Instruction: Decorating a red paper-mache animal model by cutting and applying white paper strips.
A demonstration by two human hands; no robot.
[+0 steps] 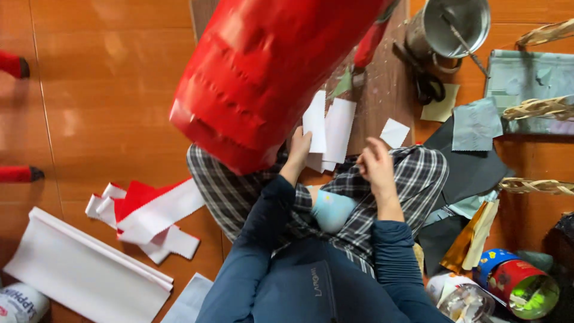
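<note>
1. Red, glossy paper wraps a big crinkled cylinder that fills the far middle, tilted over a plaid-trousered lap.
2. White paper strips, flat and rectangular, are pinched in the left hand, whose fingers are closed on their near edge, just right of the cylinder.
3. Bare of anything, the right hand hovers loosely curled, apart from the left, near a small white paper square.
4. Far right, a dull metal can stands on a scuffed wooden board beside black scissors.
5. Left on the polished wooden floor lie folded red-and-white strips and a long white paper roll.
6. Near right sit round colourful tins.
</note>
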